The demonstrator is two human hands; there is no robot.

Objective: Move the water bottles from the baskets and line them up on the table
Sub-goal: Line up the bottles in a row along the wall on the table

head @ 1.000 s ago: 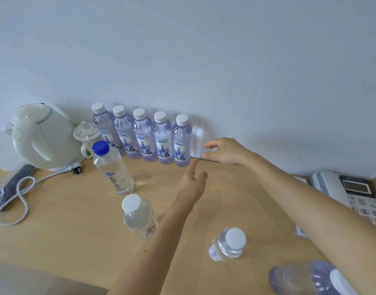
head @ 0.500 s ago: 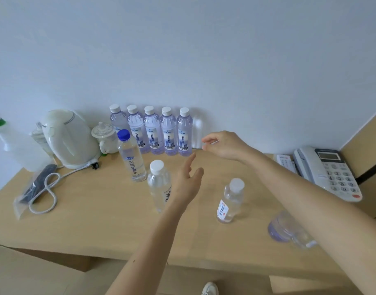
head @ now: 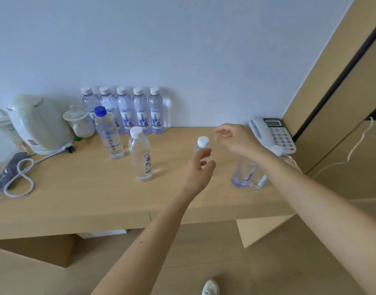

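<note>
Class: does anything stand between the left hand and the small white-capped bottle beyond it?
Nothing visible does. The left hand is open directly in front of the small white-capped bottle, partly hiding it.

Open lane along the surface's back edge, between the row of five bottles and the phone. Mid-surface is crowded: blue-capped bottle, tall white-capped bottle, small bottle, a pair of bottles by the right edge. Front strip bare; kettle and cord block the left end.

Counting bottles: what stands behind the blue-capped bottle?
A row of five white-capped bottles along the wall. The blue-capped bottle covers the lower parts of the two leftmost.
</note>
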